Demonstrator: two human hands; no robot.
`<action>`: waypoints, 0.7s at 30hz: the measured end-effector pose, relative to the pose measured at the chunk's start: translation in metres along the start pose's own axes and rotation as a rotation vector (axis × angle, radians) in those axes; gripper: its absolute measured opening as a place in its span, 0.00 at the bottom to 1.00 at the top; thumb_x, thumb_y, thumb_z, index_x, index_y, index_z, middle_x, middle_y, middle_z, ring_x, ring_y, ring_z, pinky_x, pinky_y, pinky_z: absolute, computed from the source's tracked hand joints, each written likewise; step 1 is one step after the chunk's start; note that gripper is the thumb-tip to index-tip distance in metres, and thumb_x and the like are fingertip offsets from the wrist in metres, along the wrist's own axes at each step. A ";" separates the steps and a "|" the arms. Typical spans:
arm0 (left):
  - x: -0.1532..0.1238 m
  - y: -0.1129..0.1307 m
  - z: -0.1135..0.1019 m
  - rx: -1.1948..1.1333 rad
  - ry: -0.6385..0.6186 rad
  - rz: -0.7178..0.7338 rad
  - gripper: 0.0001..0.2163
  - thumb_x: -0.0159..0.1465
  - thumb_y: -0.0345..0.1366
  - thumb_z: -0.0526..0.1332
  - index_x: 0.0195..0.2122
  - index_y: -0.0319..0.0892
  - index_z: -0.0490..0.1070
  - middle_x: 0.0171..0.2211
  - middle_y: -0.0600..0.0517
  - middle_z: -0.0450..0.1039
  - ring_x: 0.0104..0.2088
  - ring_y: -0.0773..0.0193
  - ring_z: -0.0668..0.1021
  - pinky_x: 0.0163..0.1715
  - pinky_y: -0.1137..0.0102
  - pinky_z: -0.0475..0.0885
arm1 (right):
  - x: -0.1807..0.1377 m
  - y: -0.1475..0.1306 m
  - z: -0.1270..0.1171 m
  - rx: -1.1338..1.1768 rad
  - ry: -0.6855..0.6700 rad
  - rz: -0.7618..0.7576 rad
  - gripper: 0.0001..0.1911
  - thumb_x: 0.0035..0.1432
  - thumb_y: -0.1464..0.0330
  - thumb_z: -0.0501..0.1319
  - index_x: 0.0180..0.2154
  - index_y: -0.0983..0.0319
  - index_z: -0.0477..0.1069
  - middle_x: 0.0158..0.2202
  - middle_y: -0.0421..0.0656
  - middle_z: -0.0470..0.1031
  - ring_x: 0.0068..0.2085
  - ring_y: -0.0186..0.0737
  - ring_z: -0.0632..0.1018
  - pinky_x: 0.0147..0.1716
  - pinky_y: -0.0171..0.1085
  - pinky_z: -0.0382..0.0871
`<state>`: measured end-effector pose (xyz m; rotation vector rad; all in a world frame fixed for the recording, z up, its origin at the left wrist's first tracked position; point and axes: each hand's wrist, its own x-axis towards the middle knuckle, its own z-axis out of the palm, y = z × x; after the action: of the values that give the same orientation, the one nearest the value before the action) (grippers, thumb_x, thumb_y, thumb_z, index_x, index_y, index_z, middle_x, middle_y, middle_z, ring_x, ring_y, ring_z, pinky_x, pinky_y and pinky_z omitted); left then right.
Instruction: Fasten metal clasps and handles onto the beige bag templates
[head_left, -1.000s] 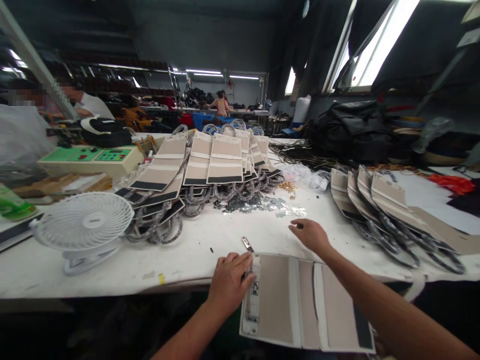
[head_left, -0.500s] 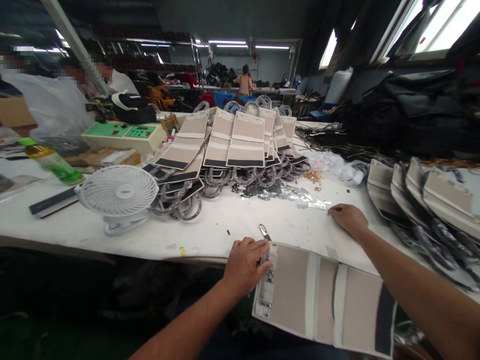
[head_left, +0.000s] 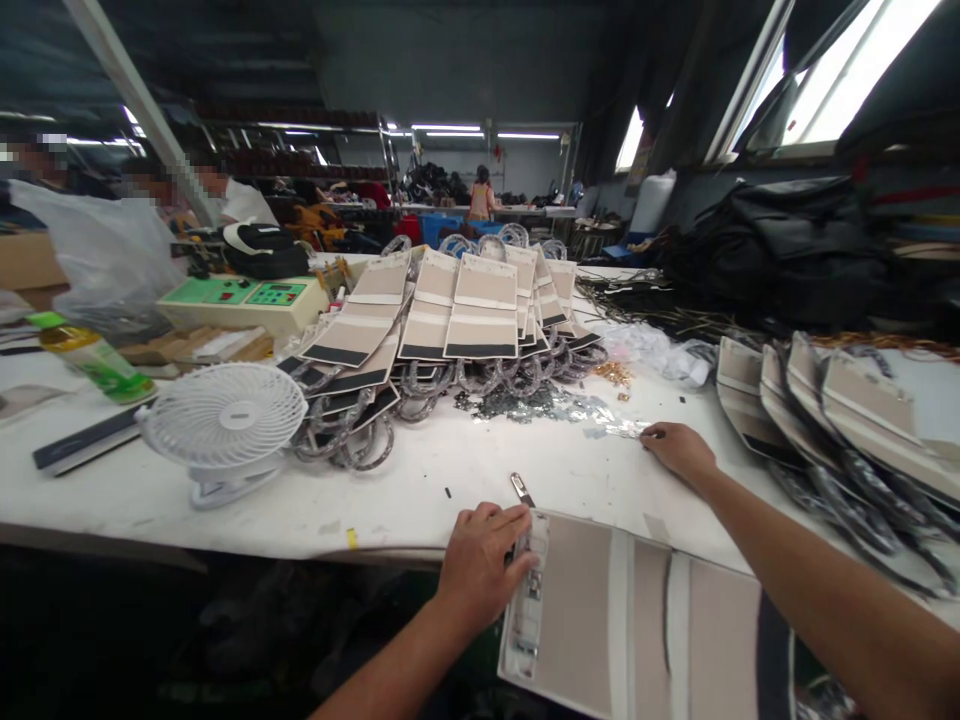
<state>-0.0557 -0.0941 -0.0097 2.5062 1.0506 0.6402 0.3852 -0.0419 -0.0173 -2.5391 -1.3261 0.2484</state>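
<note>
Left hand (head_left: pixel 482 560) pinches the flat beige panel (head_left: pixel 576 610) over the tabletop's (head_left: pixel 409 505) near edge. Right hand (head_left: pixel 681 455) seems to pick thin silver metal bits (head_left: pixel 517 403), grip unclear; next needs gentle lifting.

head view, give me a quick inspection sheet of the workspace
Surface: white tabletop, yellow scrap near its front edge
Workpiece: beige panel extending past the front edge; similar panels piled behind
Clutter: fan, bottle, loose silvery pieces
Hands: left hand on the panel's left end; right hand beside the silvery pieces, grip unclear
Cables: nothing seen for certain
Surroundings: person in the background, window at right
</note>
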 end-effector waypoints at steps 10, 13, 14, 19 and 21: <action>-0.002 0.001 0.002 0.029 0.002 -0.005 0.21 0.65 0.42 0.71 0.59 0.52 0.75 0.61 0.53 0.76 0.55 0.52 0.75 0.52 0.53 0.68 | -0.014 -0.017 -0.018 -0.036 0.003 0.020 0.17 0.61 0.62 0.57 0.39 0.59 0.84 0.45 0.52 0.84 0.45 0.56 0.81 0.34 0.42 0.66; -0.003 0.000 0.003 0.031 0.000 -0.008 0.21 0.65 0.43 0.71 0.59 0.52 0.75 0.62 0.52 0.75 0.56 0.52 0.74 0.53 0.53 0.68 | -0.031 -0.032 -0.034 -0.017 -0.004 -0.049 0.19 0.64 0.59 0.56 0.44 0.60 0.82 0.47 0.54 0.83 0.45 0.55 0.80 0.35 0.42 0.67; -0.003 0.000 0.004 0.030 0.000 -0.008 0.21 0.65 0.43 0.71 0.59 0.52 0.75 0.62 0.52 0.75 0.56 0.52 0.74 0.53 0.53 0.68 | -0.042 -0.040 -0.040 0.006 -0.029 -0.095 0.19 0.65 0.58 0.56 0.44 0.60 0.82 0.45 0.52 0.83 0.43 0.52 0.81 0.35 0.40 0.67; -0.001 0.001 0.004 0.000 -0.001 -0.024 0.21 0.64 0.43 0.71 0.58 0.52 0.76 0.59 0.53 0.77 0.55 0.52 0.75 0.52 0.54 0.67 | -0.127 -0.104 -0.054 0.362 -0.414 -0.365 0.16 0.61 0.55 0.62 0.38 0.59 0.81 0.28 0.42 0.79 0.27 0.39 0.75 0.26 0.35 0.64; 0.000 0.002 0.003 -0.014 -0.003 -0.037 0.21 0.64 0.43 0.72 0.57 0.52 0.76 0.57 0.53 0.79 0.54 0.53 0.75 0.51 0.55 0.67 | -0.159 -0.130 -0.046 0.432 -0.541 -0.385 0.14 0.60 0.57 0.63 0.36 0.60 0.81 0.21 0.38 0.73 0.22 0.36 0.71 0.24 0.34 0.62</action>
<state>-0.0532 -0.0958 -0.0116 2.4697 1.0848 0.6311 0.2064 -0.1082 0.0713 -1.8741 -1.6836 1.0630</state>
